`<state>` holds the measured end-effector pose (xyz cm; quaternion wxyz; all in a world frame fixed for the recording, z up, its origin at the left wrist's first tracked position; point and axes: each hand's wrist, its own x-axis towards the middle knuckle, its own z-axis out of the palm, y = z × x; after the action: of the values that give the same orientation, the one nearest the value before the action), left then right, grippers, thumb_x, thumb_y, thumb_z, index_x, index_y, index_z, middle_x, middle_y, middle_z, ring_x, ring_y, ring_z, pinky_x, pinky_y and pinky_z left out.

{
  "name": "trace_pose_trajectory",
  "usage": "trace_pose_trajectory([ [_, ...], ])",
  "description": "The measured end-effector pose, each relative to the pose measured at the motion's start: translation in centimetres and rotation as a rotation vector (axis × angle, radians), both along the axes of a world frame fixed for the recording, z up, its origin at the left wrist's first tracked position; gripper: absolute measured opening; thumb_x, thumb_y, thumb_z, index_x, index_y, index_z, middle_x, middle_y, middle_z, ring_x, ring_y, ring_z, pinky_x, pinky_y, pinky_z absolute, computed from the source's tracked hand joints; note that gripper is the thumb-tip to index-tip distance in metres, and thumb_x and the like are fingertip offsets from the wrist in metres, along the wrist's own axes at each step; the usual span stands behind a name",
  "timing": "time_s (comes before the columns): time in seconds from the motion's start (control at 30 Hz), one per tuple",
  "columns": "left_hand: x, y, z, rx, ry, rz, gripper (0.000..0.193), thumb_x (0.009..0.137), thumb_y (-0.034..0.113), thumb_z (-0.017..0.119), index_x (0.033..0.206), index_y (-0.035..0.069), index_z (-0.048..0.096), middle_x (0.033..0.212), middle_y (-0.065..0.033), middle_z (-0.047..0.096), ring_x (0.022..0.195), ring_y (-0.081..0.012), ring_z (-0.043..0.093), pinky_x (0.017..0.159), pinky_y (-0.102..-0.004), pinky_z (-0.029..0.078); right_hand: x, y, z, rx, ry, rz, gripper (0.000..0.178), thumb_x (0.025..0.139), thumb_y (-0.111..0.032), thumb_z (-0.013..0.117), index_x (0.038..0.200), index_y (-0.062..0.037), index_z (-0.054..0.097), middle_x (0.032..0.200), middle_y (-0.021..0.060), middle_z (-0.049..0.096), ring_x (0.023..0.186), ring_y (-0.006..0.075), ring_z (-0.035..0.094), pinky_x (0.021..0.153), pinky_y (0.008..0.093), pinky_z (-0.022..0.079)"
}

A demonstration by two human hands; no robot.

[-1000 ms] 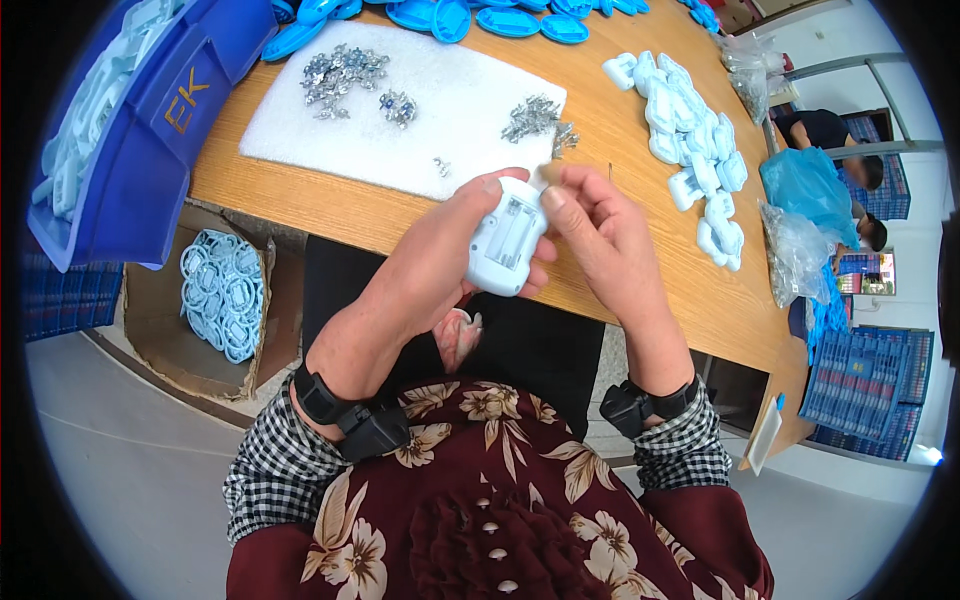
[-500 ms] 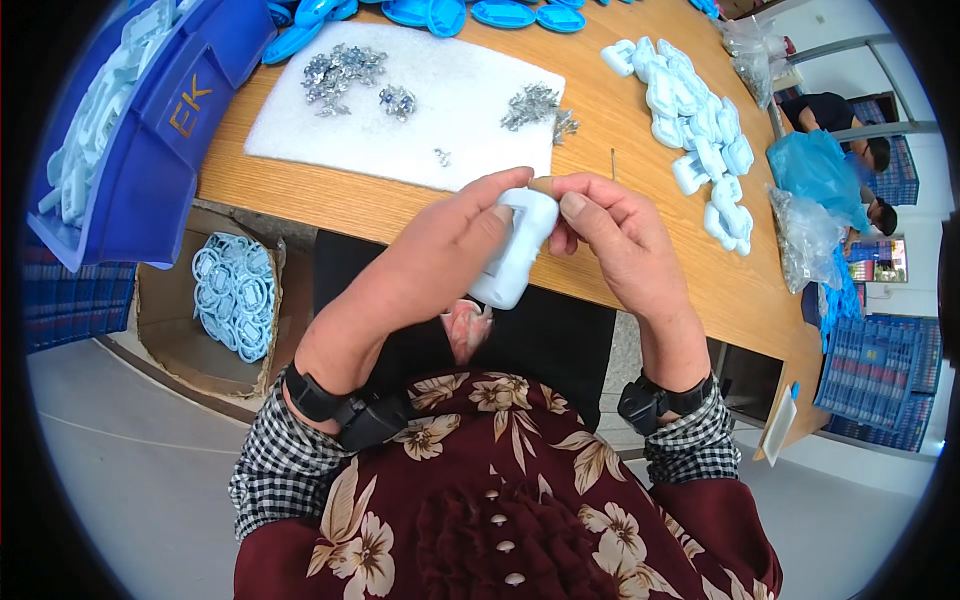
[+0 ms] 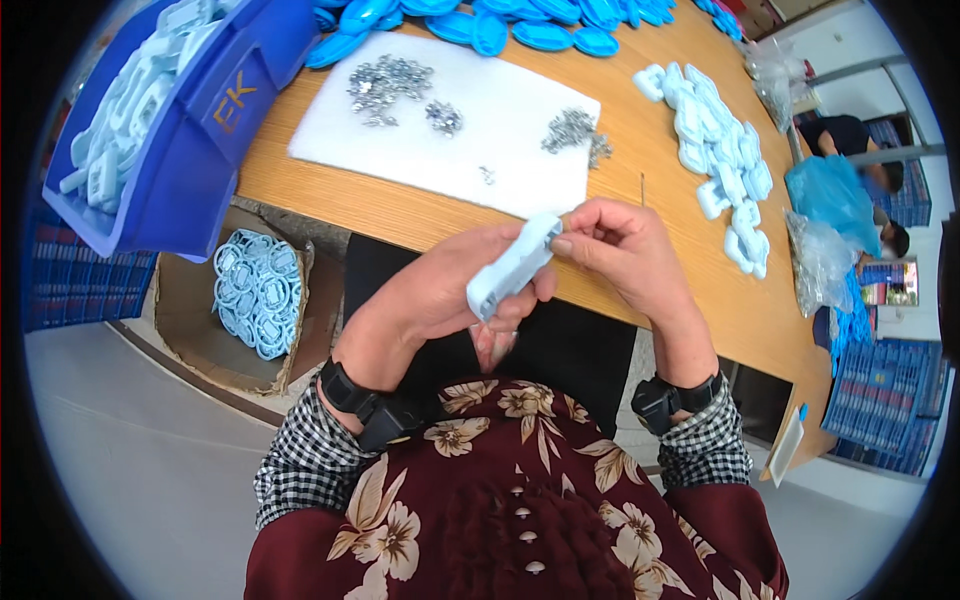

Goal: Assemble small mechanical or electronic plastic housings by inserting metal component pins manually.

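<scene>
A light blue plastic housing [image 3: 512,268], hollow and rounded, lies tilted on edge in my left hand [image 3: 435,285], whose fingers curl under it. At the housing's far end, the thumb and index finger of my right hand [image 3: 628,250] are pinched together against its rim. Whatever sits between those fingertips is too small or hidden to tell. Just beyond my hands, a white foam sheet [image 3: 400,155] bears small heaps of shiny metal parts [image 3: 388,85], with another metal heap [image 3: 570,130] at its right edge.
Light blue housings [image 3: 715,135] lie piled on the table's right side. Bright blue oval pieces [image 3: 545,35] line the back. A blue bin [image 3: 190,160] of pale parts stands left, above a carton [image 3: 180,310] of ring-shaped pieces. Other people [image 3: 840,135] are at the far right.
My left hand has turned the housing from its broad face onto its edge, with the fingers now beneath. My right hand stays pinched at its far end. The whole view has shifted slightly.
</scene>
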<state>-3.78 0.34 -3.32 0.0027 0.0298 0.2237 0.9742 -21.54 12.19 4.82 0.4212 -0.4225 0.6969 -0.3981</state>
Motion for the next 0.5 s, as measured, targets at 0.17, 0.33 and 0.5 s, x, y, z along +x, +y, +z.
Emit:
trace_pose_trajectory([
  [0.17, 3.1, -1.1, 3.1, -0.182, -0.223, 0.338, 0.055, 0.103, 0.029, 0.051, 0.145, -0.005, 0.043, 0.093, -0.0067, 0.064, 0.065, -0.0134, 0.058, 0.056, -0.0237, 0.046, -0.8, -2.1, 1.4, -0.077, 0.275, 0.018, 0.028, 0.090, -0.020, 0.070, 0.108, 0.0017, 0.071, 0.103, 0.0086, 0.073, 0.089, 0.0131, 0.066, 0.081, 0.0291, 0.051],
  [0.33, 6.3, -2.6, 2.6, -0.048, -0.236, 0.512, 0.053, 0.098, 0.021, 0.061, 0.142, -0.004, 0.046, 0.103, -0.0055, 0.065, 0.080, -0.0121, 0.064, 0.071, -0.0269, 0.055, 1.4, -8.1, 1.5, -0.099, 0.673, 0.135, 0.021, 0.090, -0.019, 0.066, 0.105, -0.0068, 0.073, 0.097, 0.0129, 0.071, 0.090, 0.0300, 0.067, 0.080, 0.0371, 0.052],
  [0.5, 7.6, -2.6, 2.3, 0.152, -0.226, 0.634, 0.046, 0.098, 0.019, 0.059, 0.138, 0.002, 0.045, 0.111, -0.0107, 0.064, 0.094, -0.0207, 0.067, 0.084, -0.0424, 0.060, 3.2, -13.9, -1.0, -0.346, 0.816, 0.294, 0.019, 0.088, -0.021, 0.067, 0.100, -0.0081, 0.073, 0.090, 0.0135, 0.067, 0.087, 0.0345, 0.064, 0.077, 0.0409, 0.052],
])
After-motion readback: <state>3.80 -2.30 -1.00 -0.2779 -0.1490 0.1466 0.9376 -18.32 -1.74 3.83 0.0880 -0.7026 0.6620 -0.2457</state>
